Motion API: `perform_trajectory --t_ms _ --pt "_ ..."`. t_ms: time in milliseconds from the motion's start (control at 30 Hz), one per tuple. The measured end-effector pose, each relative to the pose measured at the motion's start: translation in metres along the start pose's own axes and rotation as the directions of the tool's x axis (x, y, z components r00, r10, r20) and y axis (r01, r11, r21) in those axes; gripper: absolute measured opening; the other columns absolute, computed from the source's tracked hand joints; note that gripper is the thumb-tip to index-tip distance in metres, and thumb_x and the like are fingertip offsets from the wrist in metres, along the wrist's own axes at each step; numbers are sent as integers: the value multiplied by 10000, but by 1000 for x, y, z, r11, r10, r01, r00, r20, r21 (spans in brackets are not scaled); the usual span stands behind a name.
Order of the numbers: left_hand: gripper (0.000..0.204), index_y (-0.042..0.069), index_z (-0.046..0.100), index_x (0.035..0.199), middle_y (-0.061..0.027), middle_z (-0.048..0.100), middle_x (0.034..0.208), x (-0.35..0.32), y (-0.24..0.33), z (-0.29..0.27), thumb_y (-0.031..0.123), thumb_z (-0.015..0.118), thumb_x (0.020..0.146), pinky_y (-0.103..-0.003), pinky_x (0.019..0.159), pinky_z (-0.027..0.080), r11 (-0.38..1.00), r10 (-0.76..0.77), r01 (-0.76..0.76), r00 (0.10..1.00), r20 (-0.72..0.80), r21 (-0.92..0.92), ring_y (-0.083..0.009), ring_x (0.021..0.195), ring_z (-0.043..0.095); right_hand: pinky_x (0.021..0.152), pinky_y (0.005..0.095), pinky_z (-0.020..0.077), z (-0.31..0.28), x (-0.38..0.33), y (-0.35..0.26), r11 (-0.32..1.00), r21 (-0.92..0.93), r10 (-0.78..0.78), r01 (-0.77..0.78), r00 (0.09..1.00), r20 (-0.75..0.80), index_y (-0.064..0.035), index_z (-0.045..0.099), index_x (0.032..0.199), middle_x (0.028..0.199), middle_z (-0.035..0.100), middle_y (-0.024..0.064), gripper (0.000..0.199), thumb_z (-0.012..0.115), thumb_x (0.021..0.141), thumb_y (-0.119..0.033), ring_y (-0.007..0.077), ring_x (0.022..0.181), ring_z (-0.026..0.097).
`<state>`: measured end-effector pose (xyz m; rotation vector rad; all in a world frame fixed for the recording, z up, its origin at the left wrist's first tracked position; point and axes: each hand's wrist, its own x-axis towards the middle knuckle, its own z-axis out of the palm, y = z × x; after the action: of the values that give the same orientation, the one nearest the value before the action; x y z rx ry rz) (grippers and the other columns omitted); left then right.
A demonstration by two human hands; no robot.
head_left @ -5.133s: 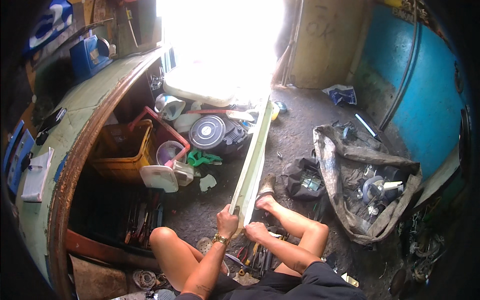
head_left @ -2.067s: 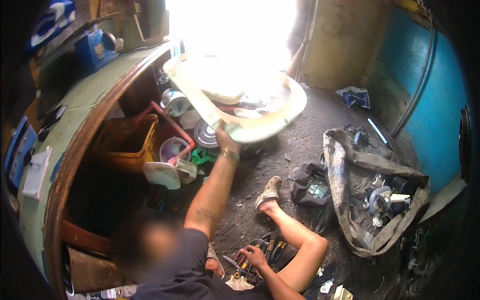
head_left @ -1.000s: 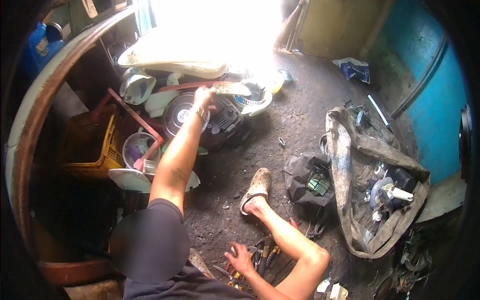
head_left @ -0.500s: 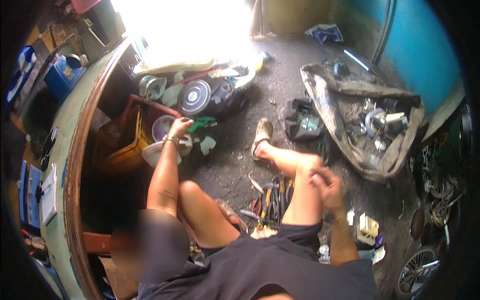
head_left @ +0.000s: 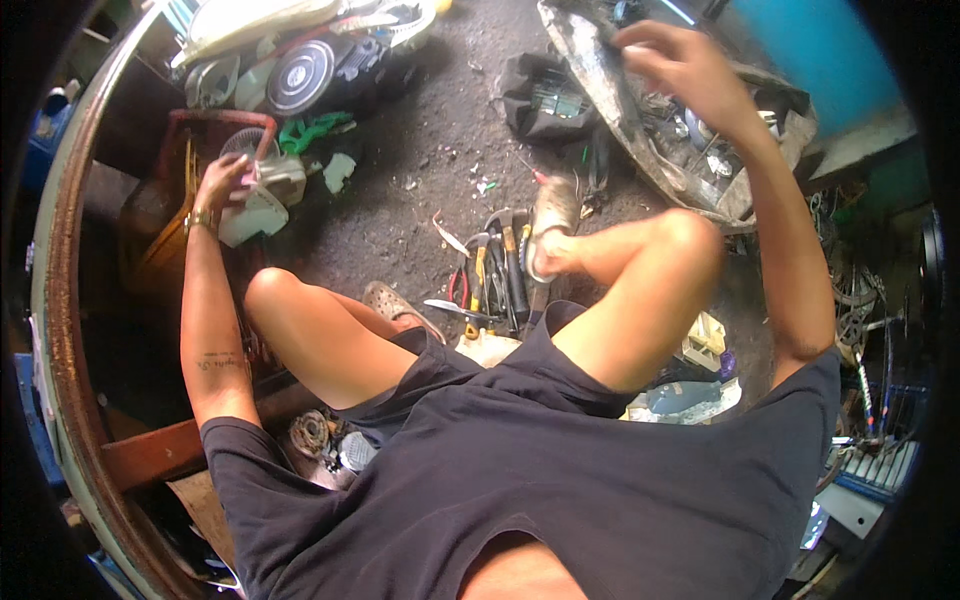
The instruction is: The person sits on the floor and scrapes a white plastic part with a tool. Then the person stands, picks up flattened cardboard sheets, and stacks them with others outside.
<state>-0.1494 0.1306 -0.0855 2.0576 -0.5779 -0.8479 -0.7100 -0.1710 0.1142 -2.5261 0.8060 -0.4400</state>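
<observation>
white, boxy plastic piece (head_left: 284, 180) near the left hand (head_left: 223, 180)

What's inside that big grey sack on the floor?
Inside the sack, some pale and grey parts show. The right hand and forearm block part of the view, and whatever lies under the top parts is hidden.

We can read no word or number with certainty, though we note marks in two places. On the left arm (head_left: 208, 290), between the dark sleeve (head_left: 240, 455) and the gold-coloured wristband (head_left: 201, 218) and nearer the sleeve, we observe a dark tattoo (head_left: 219, 361) resembling rows of script, its letters too small to make out. At the centre of the dark round disc (head_left: 300, 92), we see a pale circular label (head_left: 297, 76), its detail blurred.
</observation>
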Motion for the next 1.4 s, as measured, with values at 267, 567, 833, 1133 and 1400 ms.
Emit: perform_trajectory --t_ms 267,567,833,1133,1400 --pt "374 57 631 1194 -44 692 991 -33 78 111 337 618 946 -265 685 500 955 293 -294 956 -25 -34 -160 882 656 863 445 542 347 87 92 912 -396 190 105 748 635 -37 721 1007 1044 700 194 295 574 808 -198 327 989 683" --pt "308 21 602 1196 -76 684 1043 -3 81 169 131 656 914 -274 748 513 931 277 -299 953 126 211 -118 872 626 773 438 555 583 46 131 929 -345 334 -132 700 631 -35 646 1038 948 712 166 282 552 877 -247 305 904 707" --pt "334 53 627 1174 -186 686 1069 66 10 211 256 629 909 -407 826 537 967 61 -73 997 54 244 -325 962 679 866 475 514 444 103 107 842 -146 448 -519 522 726 -69 687 1006 1012 690 202 284 621 806 -260 381 992 659" --pt "382 120 661 1175 -168 687 1108 -125 195 220 368 591 893 -421 915 507 968 -227 187 938 261 170 -335 1059 649 467 266 486 89 203 46 657 220 502 -721 636 586 24 649 980 774 704 69 216 582 887 -159 125 529 624" --pt "379 65 634 1191 -160 698 1090 -211 484 142 339 591 932 -381 889 515 982 -65 40 989 -131 -186 -287 1019 672 491 268 443 -249 330 -230 424 809 51 -408 902 428 -33 623 942 799 682 89 112 594 923 -140 146 554 612"
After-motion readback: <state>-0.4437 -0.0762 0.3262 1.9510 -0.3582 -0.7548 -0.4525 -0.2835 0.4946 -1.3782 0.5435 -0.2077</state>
